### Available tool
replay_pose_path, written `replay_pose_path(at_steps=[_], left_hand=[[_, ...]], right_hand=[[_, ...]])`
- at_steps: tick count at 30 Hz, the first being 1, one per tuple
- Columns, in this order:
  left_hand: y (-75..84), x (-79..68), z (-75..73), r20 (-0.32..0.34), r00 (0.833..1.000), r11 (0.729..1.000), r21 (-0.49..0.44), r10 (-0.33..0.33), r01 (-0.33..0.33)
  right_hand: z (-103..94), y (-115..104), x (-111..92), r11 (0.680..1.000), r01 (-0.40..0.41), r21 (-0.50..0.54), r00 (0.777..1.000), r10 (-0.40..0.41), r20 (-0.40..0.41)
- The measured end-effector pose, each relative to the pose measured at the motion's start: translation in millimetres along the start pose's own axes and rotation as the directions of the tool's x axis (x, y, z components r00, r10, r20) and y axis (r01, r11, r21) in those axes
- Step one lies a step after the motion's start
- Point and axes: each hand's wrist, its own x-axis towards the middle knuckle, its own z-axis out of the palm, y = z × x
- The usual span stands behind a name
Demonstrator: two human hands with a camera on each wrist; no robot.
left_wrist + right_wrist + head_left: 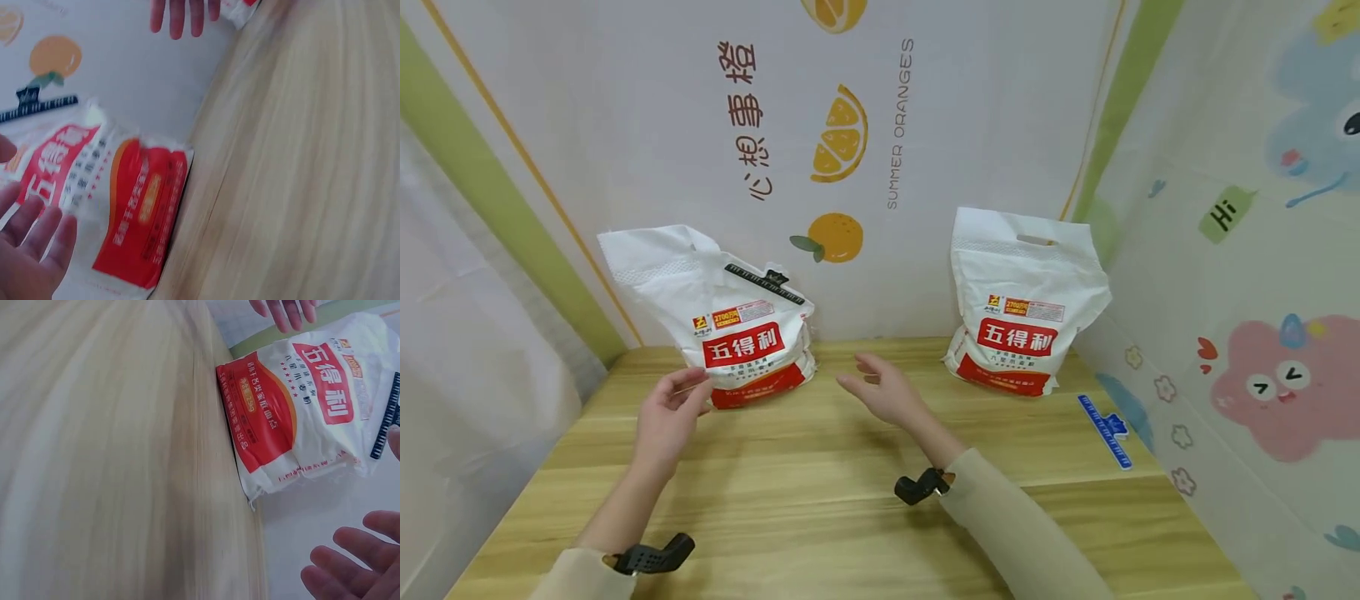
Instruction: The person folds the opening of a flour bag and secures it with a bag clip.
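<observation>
A white and red flour bag [741, 342] stands at the back left of the table, its top folded over toward the left. A black sealing clip [765, 283] sits across its upper right corner. My left hand [672, 414] hovers at the bag's lower left side with loosely bent fingers; whether a fingertip touches it I cannot tell. To the right of the same bag, my right hand [886, 392] is held in the air, fingers relaxed and holding nothing. Both palms face the bag in the wrist views, where the flour bag [281, 412] lies between the hands.
A second flour bag [1022, 312] with a handle slot stands at the back right. Near it on the wooden table [820, 517] lies a blue sealing clip [1105, 432]. Printed cloth [1000, 100] hangs behind and along the sides.
</observation>
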Motion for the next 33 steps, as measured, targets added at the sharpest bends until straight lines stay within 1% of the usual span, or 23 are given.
replay_pose_path(at_steps=[2, 5, 9, 13, 15, 17, 20, 24, 27, 30, 33], left_hand=[[2.8, -11.3, 7.2, 0.101, 0.993, 0.999, -0.004, 0.052, -0.052], [7.5, -24.9, 18.5, 0.217, 0.969, 0.993, -0.004, 0.117, -0.119], [16.0, -38.4, 34.3, 0.317, 0.934, 0.986, -0.031, 0.165, -0.164], [26.4, -48.9, 52.0, 0.398, 0.898, 0.982, -0.083, 0.187, -0.168], [31.6, -53.2, 61.5, 0.434, 0.879, 0.98, -0.101, 0.197, -0.17], [36.8, -56.6, 71.5, 0.464, 0.861, 0.978, -0.113, 0.208, -0.175], [42.4, -60.1, 86.8, 0.497, 0.84, 0.976, -0.124, 0.217, -0.179], [47.1, -59.9, 108.5, 0.52, 0.825, 0.975, -0.123, 0.223, -0.186], [50.0, -56.6, 127.8, 0.537, 0.812, 0.974, -0.113, 0.227, -0.197], [53.4, -51.1, 152.4, 0.552, 0.802, 0.974, -0.113, 0.227, -0.198], [57.8, -43.8, 180.9, 0.558, 0.794, 0.971, -0.135, 0.241, -0.199]], right_hand=[[-9.7, 5.6, -13.3, 1.0, -0.009, 0.006, 1.0, 0.009, 0.0], [-23.2, 12.4, -30.9, 1.0, -0.017, -0.001, 1.0, 0.017, -0.004], [-40.9, 17.0, -52.4, 1.0, -0.03, 0.007, 1.0, 0.03, -0.008], [-59.3, 19.7, -72.4, 0.998, -0.048, 0.033, 0.999, 0.049, -0.024], [-69.6, 21.8, -81.3, 0.998, -0.048, 0.027, 0.998, 0.049, -0.04], [-81.1, 24.8, -88.6, 0.999, -0.043, 0.02, 0.997, 0.045, -0.058], [-99.9, 32.3, -97.8, 0.999, -0.036, -0.001, 0.995, 0.035, -0.093], [-125.1, 44.0, -104.4, 0.998, -0.052, -0.023, 0.986, 0.048, -0.162], [-142.9, 52.3, -106.2, 0.997, -0.069, -0.036, 0.974, 0.059, -0.22], [-160.3, 61.3, -106.8, 0.996, -0.077, -0.045, 0.959, 0.061, -0.275], [-178.4, 68.3, -107.2, 0.993, -0.111, -0.051, 0.942, 0.089, -0.322]])
